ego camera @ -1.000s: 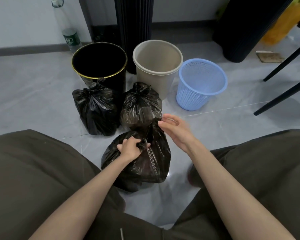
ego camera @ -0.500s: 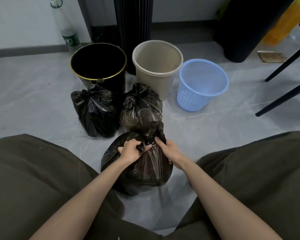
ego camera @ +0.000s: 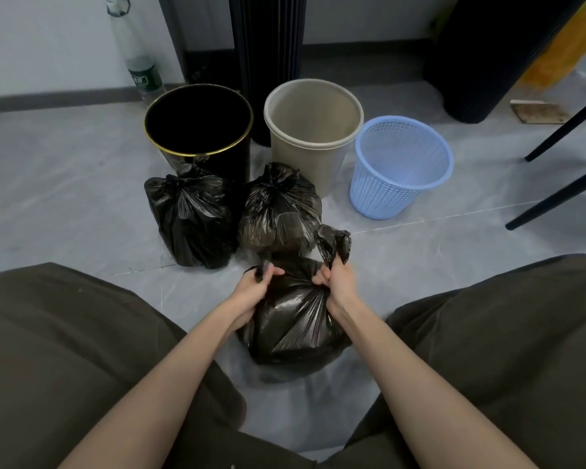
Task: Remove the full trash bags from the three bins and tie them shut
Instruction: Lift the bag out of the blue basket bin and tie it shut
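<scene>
While you pull its two ends apart, the third bag [ego camera: 295,326] is mid-knot.
Black bin [ego camera: 197,153], beige bin [ego camera: 322,170] & blue basket [ego camera: 386,198] look emptied; two tied bags [ego camera: 192,214] sit just in front on the grey floor [ego camera: 65,181]. Your left hand [ego camera: 256,286] & right hand [ego camera: 335,279] each grip a twisted end, bag betw. your knees. Only cinching's left, I'd say. Bottle [ego camera: 139,62] by the wall.

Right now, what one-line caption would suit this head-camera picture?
Left hand and right hand grip the gathered top of the nearest trash bag, two tied bags and three bins beyond.

Glossy grey tiled floor [ego camera: 65,184], white wall [ego camera: 48,35], dark baseboard [ego camera: 65,101].
</scene>
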A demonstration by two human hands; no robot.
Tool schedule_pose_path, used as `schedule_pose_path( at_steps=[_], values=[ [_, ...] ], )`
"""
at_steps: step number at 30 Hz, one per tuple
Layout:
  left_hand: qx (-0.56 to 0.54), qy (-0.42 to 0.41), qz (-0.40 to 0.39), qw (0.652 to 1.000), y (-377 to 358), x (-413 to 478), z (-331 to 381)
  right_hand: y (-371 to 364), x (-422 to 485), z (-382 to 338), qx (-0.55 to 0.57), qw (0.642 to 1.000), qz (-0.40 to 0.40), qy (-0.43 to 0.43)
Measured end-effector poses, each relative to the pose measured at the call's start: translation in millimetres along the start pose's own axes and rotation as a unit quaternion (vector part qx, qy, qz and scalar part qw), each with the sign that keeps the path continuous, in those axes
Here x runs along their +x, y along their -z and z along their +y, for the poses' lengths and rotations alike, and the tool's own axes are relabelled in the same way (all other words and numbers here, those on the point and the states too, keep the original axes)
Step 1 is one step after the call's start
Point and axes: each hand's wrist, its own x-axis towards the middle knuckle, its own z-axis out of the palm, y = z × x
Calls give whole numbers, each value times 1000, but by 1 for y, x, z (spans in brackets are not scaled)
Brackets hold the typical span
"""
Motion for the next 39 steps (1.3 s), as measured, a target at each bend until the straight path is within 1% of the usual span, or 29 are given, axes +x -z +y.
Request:
schedule_pose_path(
  at_steps=[2,3,5,7,8,9,10,11,12,13,15,17,18,19,21,23,26,27,29,30,31,32,33,34,35,36,38,39],
  values=[
    [-111,50,23,992,2,1,3,2,1,-3,-109,993,-3,38],
    [-168,60,31,983,3,2,5,5,3,-2,-178,982,-8,60],
    [-273,76,39,958,4,4,10,10,6,1,-305,947,-14,102],
    [-310,79,24,947,6,4,14,13,8,4,-379,918,-15,120],
    [-293,74,8,953,7,2,16,13,7,4,-390,914,-18,113],
    [-245,65,-9,967,7,-2,18,12,5,3,-382,919,-20,98],
    [-154,49,-26,986,5,-7,20,10,4,2,-352,933,-23,71],
    [-37,26,-43,998,2,-11,21,8,4,1,-296,954,-28,31],
    [64,-4,-57,996,-1,-14,21,6,5,-1,-217,975,-38,-20],
    [130,-32,-72,988,-4,-16,19,4,5,-4,-125,988,-55,-69],
    [219,-97,-135,961,-9,-18,13,3,6,-12,18,987,-84,-136],
    [321,-123,-186,920,-13,-18,8,4,4,-22,93,979,-92,-157],
    [364,-122,-184,905,-15,-19,6,4,1,-26,113,977,-89,-159],
    [396,-115,-161,897,-19,-19,4,2,-2,-29,123,976,-86,-158],
    [429,-99,-93,893,-28,-20,2,-3,-5,-31,125,978,-66,-152],
    [429,-86,-34,898,-34,-19,0,-7,-6,-30,136,977,-51,-158],
    [434,-87,22,896,-34,-16,-1,-12,-10,-34,137,978,-38,-154],
    [435,-94,36,895,-32,-16,0,-12,-9,-34,140,978,-45,-146],
    [454,-107,50,883,-30,-15,1,-11,-9,-38,92,988,-60,-109],
    [470,-110,51,874,-28,-15,3,-9,-9,-42,18,996,-51,-78],
    [485,-112,50,866,-26,-14,5,-7,-8,-46,-111,993,-29,-37],
    [496,-117,48,859,-24,-13,5,-4,-11,-50,-238,971,-4,-9],
    [505,-122,45,853,-22,-12,6,1,-11,-53,-366,930,17,37],
    [515,-128,42,847,-21,-12,5,8,-10,-56,-453,888,31,66],
    [524,-133,38,840,-19,-12,5,13,-11,-56,-488,871,11,54],
    [532,-136,34,835,-18,-11,4,15,-12,-57,-462,887,-19,18],
    [540,-140,27,830,-16,-10,3,13,-19,-63,-332,935,-80,-95],
    [542,-145,23,828,-16,-11,2,12,-19,-63,-273,948,-111,-121]
  ],
)
